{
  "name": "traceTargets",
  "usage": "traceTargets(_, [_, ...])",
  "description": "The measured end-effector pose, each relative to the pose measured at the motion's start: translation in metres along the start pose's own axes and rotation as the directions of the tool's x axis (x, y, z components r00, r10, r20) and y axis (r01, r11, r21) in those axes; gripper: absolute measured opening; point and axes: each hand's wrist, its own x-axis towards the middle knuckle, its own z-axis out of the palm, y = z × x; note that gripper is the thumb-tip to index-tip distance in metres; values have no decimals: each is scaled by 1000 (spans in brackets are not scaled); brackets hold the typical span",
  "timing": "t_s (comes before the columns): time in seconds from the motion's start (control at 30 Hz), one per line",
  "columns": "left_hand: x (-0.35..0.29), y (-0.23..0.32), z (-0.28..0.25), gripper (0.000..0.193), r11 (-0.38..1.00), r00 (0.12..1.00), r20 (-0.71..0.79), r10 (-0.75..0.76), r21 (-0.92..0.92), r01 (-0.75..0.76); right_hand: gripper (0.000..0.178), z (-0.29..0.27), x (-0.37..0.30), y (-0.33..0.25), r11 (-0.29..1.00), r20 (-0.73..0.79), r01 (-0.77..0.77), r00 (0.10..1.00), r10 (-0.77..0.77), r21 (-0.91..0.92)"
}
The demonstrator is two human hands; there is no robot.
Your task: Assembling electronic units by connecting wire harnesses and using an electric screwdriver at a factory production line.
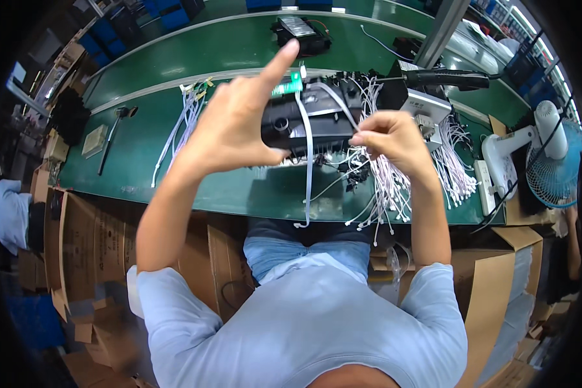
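Right hand (398,143): thumb and index fingertips pressed together, clamped on the end of a pale grey flat cable (333,96) that arches over the right part of a long black plastic housing (326,123). Left hand (229,126): thumb and index spread wide, nothing visible between them; it covers the housing's left end, whether touching it cannot be told. Remaining left fingers curled, blurred.

Small green circuit board (293,85) at the housing's far edge, partly behind the left hand. White flat ribbon cable (308,145) runs from it across the housing and down in front.

Right of the housing, near: thick bundle of thin white wires with small white plugs (389,184); farther right, second white wire bundle (454,165), white power strip (484,187), white fan with blue grille (553,152). Right and beyond: black-handled tool (449,79). Beyond: black device with silvery top (301,31). Left of the housing: loose white flat cables (186,119); farther left, slim dark-shafted tool (108,145) and small clear box (94,141). Under the housing: green tabletop (239,191).
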Motion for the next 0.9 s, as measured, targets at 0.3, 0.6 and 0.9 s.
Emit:
traceTargets(0.3, [75, 1, -135, 129, 705, 709, -9, 705, 125, -698, 80, -70, 92, -93, 694, 229, 660, 751, -620, -288])
traceTargets(0.6, [26, -218, -127, 27, 973, 730, -660, -181, -13, 230, 69, 72, 285, -146, 477, -330, 508, 355, -875, -718])
traceTargets(0.9, [-67, -293, -47, 5, 883, 883, -124, -452, 80, 463, 81, 168, 472, 33, 50, 183, 323, 649, -738, -945])
